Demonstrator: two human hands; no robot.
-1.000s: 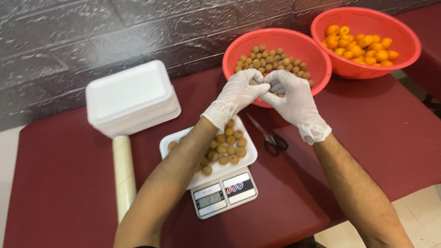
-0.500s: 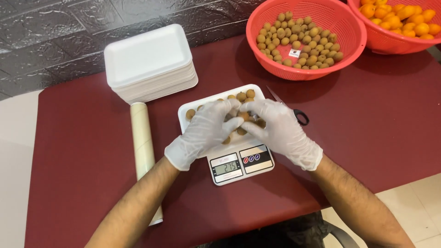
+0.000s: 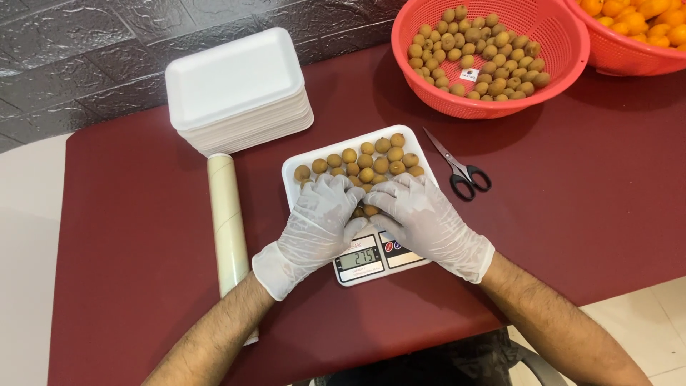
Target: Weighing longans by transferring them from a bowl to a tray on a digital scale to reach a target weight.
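Both gloved hands, left hand [image 3: 314, 221] and right hand [image 3: 421, 218], lie flat with spread fingers on brown fruits [image 3: 364, 168] in the white tray [image 3: 300, 187] on the scale [image 3: 371, 257], gripping nothing.

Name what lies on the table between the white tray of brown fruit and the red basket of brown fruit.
In the head view, black-handled scissors lie between tray and basket.

Left hand [image 3: 318, 221], right hand [image 3: 421, 218], gloved, palms down
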